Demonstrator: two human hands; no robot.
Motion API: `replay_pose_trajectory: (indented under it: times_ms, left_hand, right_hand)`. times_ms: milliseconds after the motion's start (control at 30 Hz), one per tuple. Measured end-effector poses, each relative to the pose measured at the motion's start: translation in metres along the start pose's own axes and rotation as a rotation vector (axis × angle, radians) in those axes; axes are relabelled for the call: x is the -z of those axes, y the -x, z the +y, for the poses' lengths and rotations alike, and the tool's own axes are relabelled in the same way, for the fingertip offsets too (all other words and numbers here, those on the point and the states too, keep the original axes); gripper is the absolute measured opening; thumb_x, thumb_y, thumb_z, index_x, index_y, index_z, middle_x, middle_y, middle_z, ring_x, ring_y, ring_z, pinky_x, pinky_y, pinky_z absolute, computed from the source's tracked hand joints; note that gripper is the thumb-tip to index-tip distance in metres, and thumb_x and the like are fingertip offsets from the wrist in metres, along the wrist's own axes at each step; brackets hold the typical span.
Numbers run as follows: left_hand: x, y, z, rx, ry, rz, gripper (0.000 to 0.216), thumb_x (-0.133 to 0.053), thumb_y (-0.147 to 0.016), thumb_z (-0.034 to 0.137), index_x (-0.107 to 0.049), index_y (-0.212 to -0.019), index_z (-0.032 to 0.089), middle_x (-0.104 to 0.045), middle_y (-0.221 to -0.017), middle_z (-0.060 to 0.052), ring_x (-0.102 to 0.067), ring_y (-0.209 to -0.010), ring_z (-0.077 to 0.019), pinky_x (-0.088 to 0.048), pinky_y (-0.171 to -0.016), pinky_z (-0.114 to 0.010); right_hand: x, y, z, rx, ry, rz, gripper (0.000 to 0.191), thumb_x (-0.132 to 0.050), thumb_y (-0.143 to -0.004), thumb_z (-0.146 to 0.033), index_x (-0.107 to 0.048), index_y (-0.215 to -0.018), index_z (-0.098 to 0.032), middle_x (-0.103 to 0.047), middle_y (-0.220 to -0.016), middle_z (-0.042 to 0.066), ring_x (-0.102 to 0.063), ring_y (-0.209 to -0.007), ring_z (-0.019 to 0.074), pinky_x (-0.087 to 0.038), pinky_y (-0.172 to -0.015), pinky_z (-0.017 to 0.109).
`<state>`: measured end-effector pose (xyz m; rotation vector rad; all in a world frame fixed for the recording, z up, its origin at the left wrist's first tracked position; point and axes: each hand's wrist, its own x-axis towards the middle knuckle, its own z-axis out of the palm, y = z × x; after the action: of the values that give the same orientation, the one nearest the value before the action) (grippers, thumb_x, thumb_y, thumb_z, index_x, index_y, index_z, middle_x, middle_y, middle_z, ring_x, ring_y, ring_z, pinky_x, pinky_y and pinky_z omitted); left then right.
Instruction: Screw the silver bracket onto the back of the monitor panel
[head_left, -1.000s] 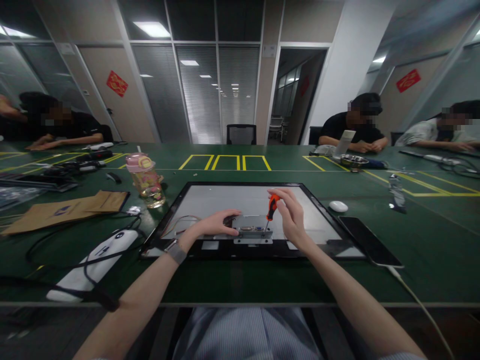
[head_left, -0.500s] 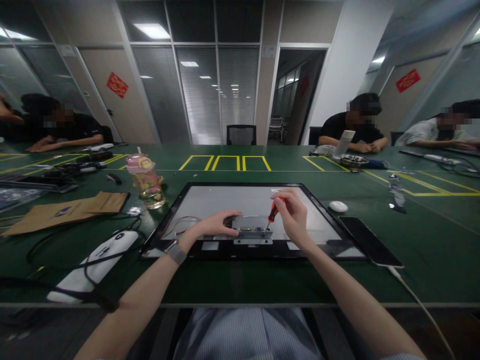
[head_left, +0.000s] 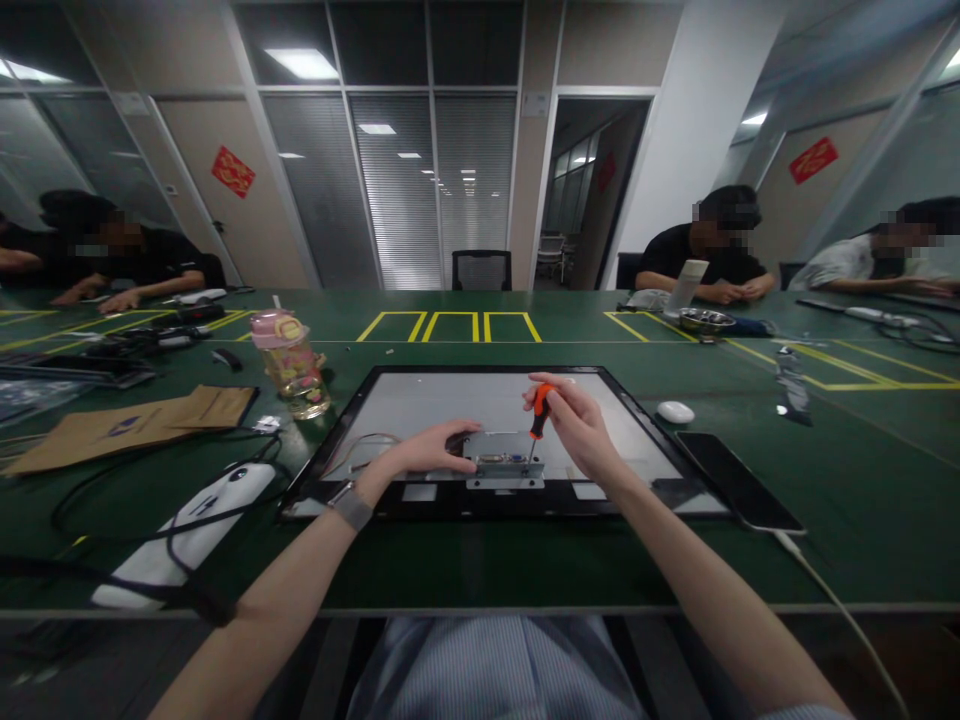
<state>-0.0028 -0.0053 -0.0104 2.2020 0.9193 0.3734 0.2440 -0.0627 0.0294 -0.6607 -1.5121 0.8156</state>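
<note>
A flat display panel (head_left: pixel 420 400) with a black frame lies face-down or back-up in front of me; which side faces up I cannot tell. On its near part sits a metal bracket (head_left: pixel 506 481) with a row of video ports. My left hand (head_left: pixel 435 450) grips the bracket's left end, thumb in front and fingers behind. My right hand (head_left: pixel 577 420) is closed around a red-and-black screwdriver (head_left: pixel 541 408). The screwdriver leans slightly, its shaft pointing down at the right end of the port row; the tip's exact contact is too small to see.
To the left stand a pink-lidded bottle (head_left: pixel 289 365), a brown paper bag (head_left: pixel 135 428) and a white power strip (head_left: pixel 187 535) with black cables. A phone (head_left: pixel 739 480) on a cable and a white earbud case (head_left: pixel 675 412) lie right. Several people sit across the green table (head_left: pixel 450 570).
My right hand has turned and shifted slightly left, its fingers now further round the screwdriver handle, which stands a little more upright. My left hand and the panel look unmoved.
</note>
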Motion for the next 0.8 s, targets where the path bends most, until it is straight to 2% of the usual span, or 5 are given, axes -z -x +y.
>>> replay_pose_trajectory:
  times_ms: [233, 400, 500, 667, 800]
  left_hand:
    - [-0.0008, -0.0019, -0.002, -0.019, 0.01, 0.01, 0.07, -0.071, -0.067, 0.046, -0.047, -0.129, 0.025, -0.042, -0.141, -0.005, -0.038, -0.13, -0.0241, -0.026, -0.111, -0.037]
    - [-0.0006, -0.0016, -0.0006, -0.002, 0.005, 0.015, 0.071, -0.071, -0.067, 0.047, -0.046, -0.13, 0.026, -0.041, -0.142, -0.004, -0.038, -0.131, -0.024, -0.027, -0.111, -0.037]
    - [-0.0001, -0.0009, 0.0007, -0.001, -0.019, 0.012, 0.071, -0.071, -0.067, 0.049, -0.046, -0.13, 0.026, -0.04, -0.143, -0.004, -0.037, -0.131, -0.0239, -0.027, -0.111, -0.036]
    - [0.0003, -0.0003, 0.0019, 0.0, -0.035, 0.006, 0.072, -0.069, -0.068, 0.05, -0.045, -0.131, 0.025, -0.039, -0.143, -0.005, -0.037, -0.131, -0.0238, -0.026, -0.111, -0.036]
    - [0.0004, 0.0001, 0.0027, -0.003, -0.021, 0.006, 0.071, -0.07, -0.068, 0.049, -0.045, -0.131, 0.026, -0.04, -0.143, -0.005, -0.037, -0.131, -0.0238, -0.026, -0.111, -0.037]
  right_hand:
    - [0.0005, -0.0009, -0.0021, 0.088, 0.051, 0.041, 0.013, -0.054, -0.086, -0.032, -0.064, -0.084, -0.024, -0.059, -0.095, 0.005, -0.057, -0.097, 0.0205, -0.047, -0.086, 0.039]
    - [-0.0011, 0.0034, -0.0065, 0.165, 0.302, 0.103, 0.02, -0.049, -0.089, -0.029, -0.065, -0.1, -0.025, -0.059, -0.096, 0.006, -0.058, -0.089, 0.0189, -0.049, -0.074, 0.035]
    - [-0.0024, 0.0051, -0.0093, 0.177, 0.286, 0.073, 0.026, -0.041, -0.093, -0.027, -0.059, -0.11, -0.025, -0.063, -0.094, 0.005, -0.061, -0.087, 0.0186, -0.049, -0.077, 0.036]
    - [-0.0049, 0.0059, -0.0091, 0.19, 0.289, 0.062, 0.025, -0.039, -0.093, -0.026, -0.062, -0.104, -0.023, -0.066, -0.096, 0.006, -0.062, -0.093, 0.0197, -0.048, -0.083, 0.038]
    - [-0.007, 0.0063, -0.0045, 0.243, 0.321, 0.188, 0.015, -0.055, -0.086, -0.025, -0.064, -0.098, -0.025, -0.063, -0.093, 0.005, -0.06, -0.087, 0.0198, -0.048, -0.079, 0.038]
